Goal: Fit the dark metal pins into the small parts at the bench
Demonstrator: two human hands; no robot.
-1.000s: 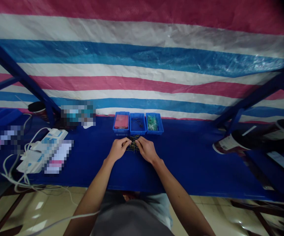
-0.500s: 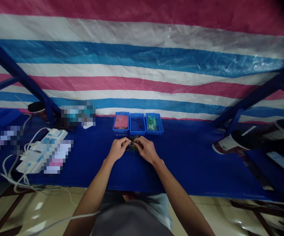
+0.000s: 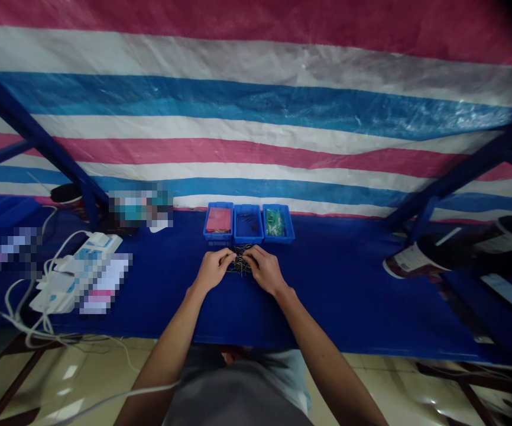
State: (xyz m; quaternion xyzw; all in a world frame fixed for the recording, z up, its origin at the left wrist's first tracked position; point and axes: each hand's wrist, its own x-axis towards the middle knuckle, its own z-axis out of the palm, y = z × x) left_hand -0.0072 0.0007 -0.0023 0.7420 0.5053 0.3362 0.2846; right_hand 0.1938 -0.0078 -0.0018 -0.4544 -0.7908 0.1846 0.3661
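Observation:
A heap of thin dark and brass-coloured pieces (image 3: 241, 267), too small to name, lies on the blue tabletop (image 3: 327, 284). My left hand (image 3: 214, 266) is at the heap's left side, thumb and fingertips pinched together. From the right, my right hand (image 3: 262, 266) reaches over the edge of the heap with its fingers curled closed. Whatever sits between the fingertips of either hand is too small to make out. Just beyond the hands is a blue bin (image 3: 248, 238) with a few thin dark pieces on its bottom.
Left of that bin, another blue bin holds flat pink-red pieces (image 3: 219, 219); the right one holds green and clear items (image 3: 275, 222). A white power strip (image 3: 67, 278) with cables lies at left. At right are a paper cup (image 3: 415, 257) and a phone (image 3: 511, 296).
My right hand's fingers have shifted slightly to the right, and a bit more of the heap shows between the hands. My left hand stays nearly still.

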